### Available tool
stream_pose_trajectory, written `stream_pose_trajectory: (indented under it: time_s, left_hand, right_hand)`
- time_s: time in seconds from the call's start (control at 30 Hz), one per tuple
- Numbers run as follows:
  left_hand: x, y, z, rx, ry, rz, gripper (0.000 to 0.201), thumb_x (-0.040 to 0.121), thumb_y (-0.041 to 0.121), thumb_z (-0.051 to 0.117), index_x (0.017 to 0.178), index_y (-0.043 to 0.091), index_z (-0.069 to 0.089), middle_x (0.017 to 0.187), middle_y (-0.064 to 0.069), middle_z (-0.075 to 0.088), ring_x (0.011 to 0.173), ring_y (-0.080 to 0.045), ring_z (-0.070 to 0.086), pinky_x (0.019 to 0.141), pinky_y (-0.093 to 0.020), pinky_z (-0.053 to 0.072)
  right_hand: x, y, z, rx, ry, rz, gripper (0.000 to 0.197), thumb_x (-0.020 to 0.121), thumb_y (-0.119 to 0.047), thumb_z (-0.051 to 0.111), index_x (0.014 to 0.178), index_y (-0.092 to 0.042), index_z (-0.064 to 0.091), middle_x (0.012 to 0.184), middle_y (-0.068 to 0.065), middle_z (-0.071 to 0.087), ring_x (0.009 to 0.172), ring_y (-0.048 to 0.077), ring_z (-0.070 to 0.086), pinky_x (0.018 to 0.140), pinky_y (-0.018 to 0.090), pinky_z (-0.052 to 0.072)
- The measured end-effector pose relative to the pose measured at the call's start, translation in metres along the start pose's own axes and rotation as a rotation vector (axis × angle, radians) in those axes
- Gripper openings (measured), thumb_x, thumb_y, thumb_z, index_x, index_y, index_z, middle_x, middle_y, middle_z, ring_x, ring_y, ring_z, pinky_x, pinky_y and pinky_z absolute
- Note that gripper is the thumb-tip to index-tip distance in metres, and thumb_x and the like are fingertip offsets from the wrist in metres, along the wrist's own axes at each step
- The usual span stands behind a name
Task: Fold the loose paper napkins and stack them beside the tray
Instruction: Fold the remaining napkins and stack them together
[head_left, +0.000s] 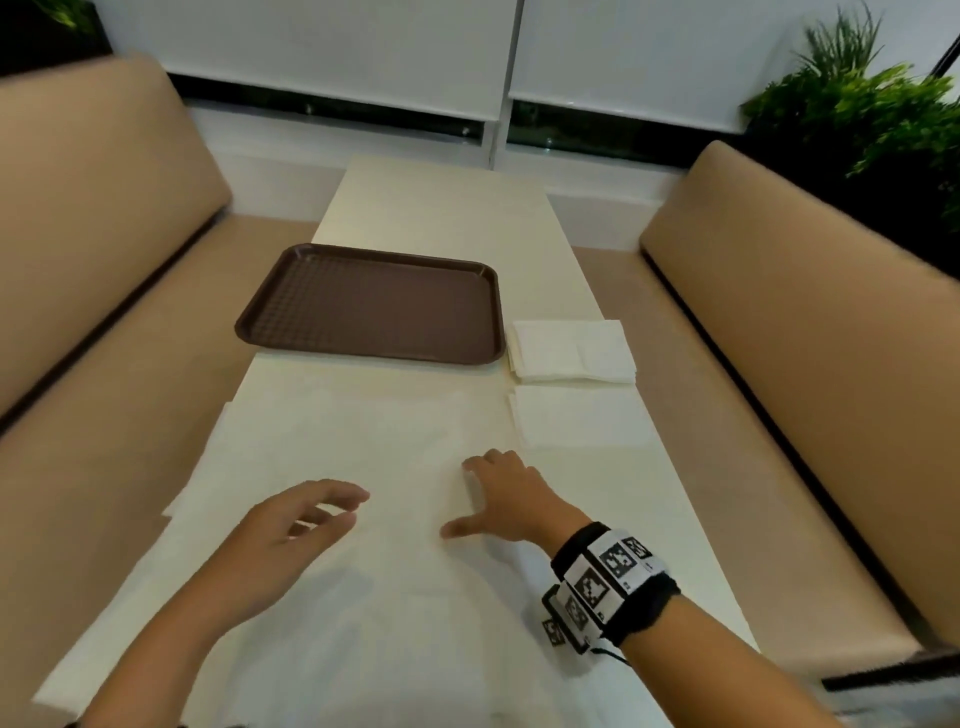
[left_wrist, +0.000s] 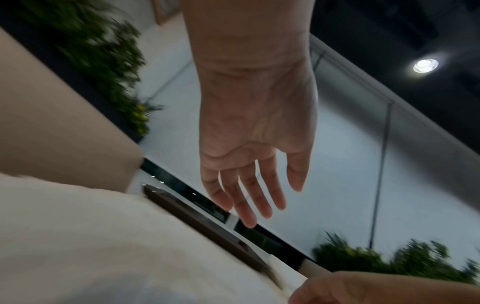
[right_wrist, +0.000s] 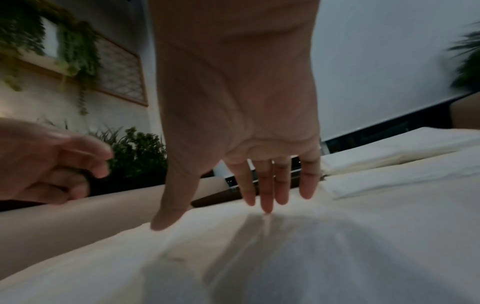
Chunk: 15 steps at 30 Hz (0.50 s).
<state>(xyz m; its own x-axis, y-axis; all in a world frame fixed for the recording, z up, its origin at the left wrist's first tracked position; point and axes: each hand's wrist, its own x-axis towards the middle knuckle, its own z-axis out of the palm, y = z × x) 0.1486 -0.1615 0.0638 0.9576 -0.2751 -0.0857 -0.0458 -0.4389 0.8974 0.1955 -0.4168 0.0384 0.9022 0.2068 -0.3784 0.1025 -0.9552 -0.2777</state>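
Large loose white napkins (head_left: 332, 457) lie spread flat over the near half of the cream table (head_left: 447, 208). My right hand (head_left: 496, 499) rests on them, fingers spread and straight, fingertips (right_wrist: 267, 207) touching the paper. My left hand (head_left: 306, 519) hovers just above the paper to the left, fingers relaxed and empty (left_wrist: 249, 197). A brown tray (head_left: 374, 304) sits further back. Right of it lies a stack of folded napkins (head_left: 571, 351), with another folded napkin (head_left: 579, 418) in front of that stack.
Tan bench seats (head_left: 93, 218) flank the table on both sides. White roller blinds (head_left: 322, 47) cover the window behind it. Green plants (head_left: 857, 109) stand at the back right. The far end of the table lies beyond the tray.
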Motion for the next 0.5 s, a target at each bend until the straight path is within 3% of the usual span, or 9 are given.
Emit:
stream_pose_trajectory:
  time_s: [0.07, 0.13, 0.23, 0.33, 0.4, 0.5]
  left_hand:
    - [-0.036, -0.020, -0.012, -0.023, 0.051, -0.048, 0.013, 0.089, 0.035, 0.061, 0.096, 0.042, 0.070, 0.102, 0.027, 0.066, 0.090, 0.002, 0.061, 0.080, -0.017, 0.044]
    - [-0.065, -0.037, -0.021, -0.052, 0.098, -0.086, 0.012, 0.085, 0.047, 0.065, 0.096, 0.047, 0.068, 0.101, 0.025, 0.067, 0.089, 0.001, 0.062, 0.080, -0.012, 0.045]
    - [-0.098, -0.059, -0.029, -0.069, 0.144, -0.109, 0.031, 0.089, 0.019, 0.064, 0.093, 0.050, 0.067, 0.099, 0.021, 0.070, 0.086, -0.002, 0.064, 0.076, -0.007, 0.043]
    - [-0.122, -0.070, -0.036, -0.085, 0.192, -0.134, 0.031, 0.087, 0.018, 0.067, 0.091, 0.049, 0.068, 0.097, 0.019, 0.070, 0.085, -0.006, 0.065, 0.075, -0.008, 0.045]
    - [-0.132, -0.075, -0.039, -0.122, 0.227, -0.143, 0.029, 0.085, 0.019, 0.068, 0.090, 0.047, 0.069, 0.096, 0.017, 0.071, 0.085, -0.009, 0.066, 0.075, -0.008, 0.045]
    - [-0.142, -0.072, -0.040, -0.157, 0.266, -0.176, 0.019, 0.072, 0.044, 0.067, 0.091, 0.045, 0.069, 0.097, 0.015, 0.070, 0.087, -0.014, 0.066, 0.076, -0.008, 0.045]
  right_hand:
    - [0.000, -0.015, 0.008, -0.076, 0.012, 0.020, 0.096, 0.064, -0.065, 0.073, 0.137, -0.013, 0.037, 0.130, 0.006, 0.043, 0.121, 0.026, 0.038, 0.100, 0.040, 0.035]
    - [0.000, -0.024, 0.014, -0.088, 0.017, 0.017, 0.093, 0.062, -0.059, 0.078, 0.132, -0.013, 0.039, 0.123, 0.007, 0.045, 0.115, 0.026, 0.042, 0.095, 0.039, 0.039]
    - [-0.001, -0.031, 0.019, -0.013, -0.003, 0.021, 0.082, 0.067, -0.046, 0.081, 0.129, -0.012, 0.040, 0.117, 0.008, 0.051, 0.106, 0.027, 0.051, 0.090, 0.039, 0.044]
    - [-0.003, -0.034, 0.027, 0.060, -0.018, 0.022, 0.064, 0.074, -0.034, 0.079, 0.123, -0.014, 0.044, 0.108, 0.009, 0.059, 0.094, 0.028, 0.057, 0.081, 0.039, 0.048]
    - [-0.006, -0.034, 0.032, 0.052, 0.001, -0.008, 0.054, 0.078, -0.030, 0.076, 0.121, -0.015, 0.046, 0.112, 0.008, 0.057, 0.099, 0.027, 0.056, 0.083, 0.038, 0.048]
    - [-0.009, -0.035, 0.031, -0.096, 0.091, -0.172, 0.062, 0.076, -0.030, 0.076, 0.129, -0.023, 0.044, 0.134, 0.003, 0.040, 0.119, 0.024, 0.041, 0.095, 0.036, 0.039]
